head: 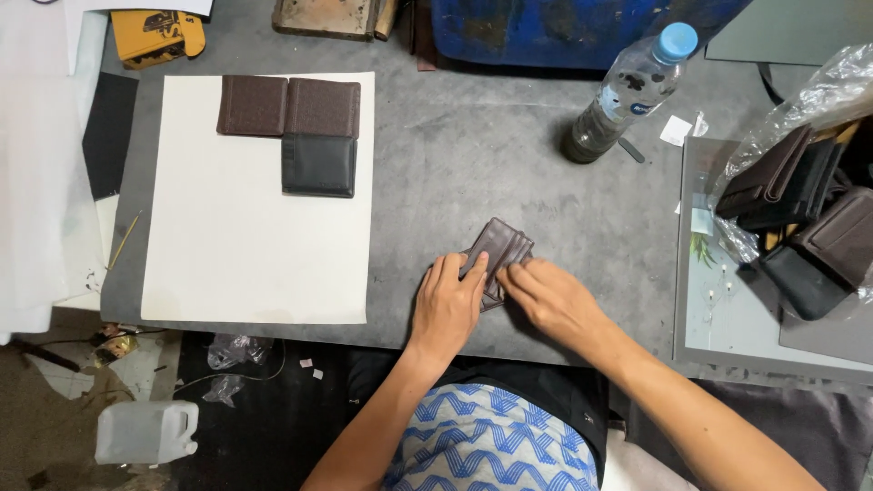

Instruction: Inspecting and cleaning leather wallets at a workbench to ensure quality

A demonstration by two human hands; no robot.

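Both sets of fingers lie flat and close together, pressing down on a small brown wallet (498, 255) at the near edge of the grey worktable (473, 145). The left hand (447, 305) covers the wallet's near left corner, its fingertips just reaching the ribbed flap; the right hand (555, 300) comes in from the other side, fingers laid across the lower right part, so the two hands nearly meet over it. Neither pinches anything that I can see. The wallet sits tilted, its far corner poking out beyond the fingertips and uncovered. To my eye, doing this well means keeping the pressure even and flat, so the leather sets without skewing, and holding the piece steady against the table while it is smoothed. Further out, three finished wallets (300, 127) sit on a cream sheet (245, 255) to the left, well apart, a water bottle (627, 95) stands beyond, and more wallets pile on the right.
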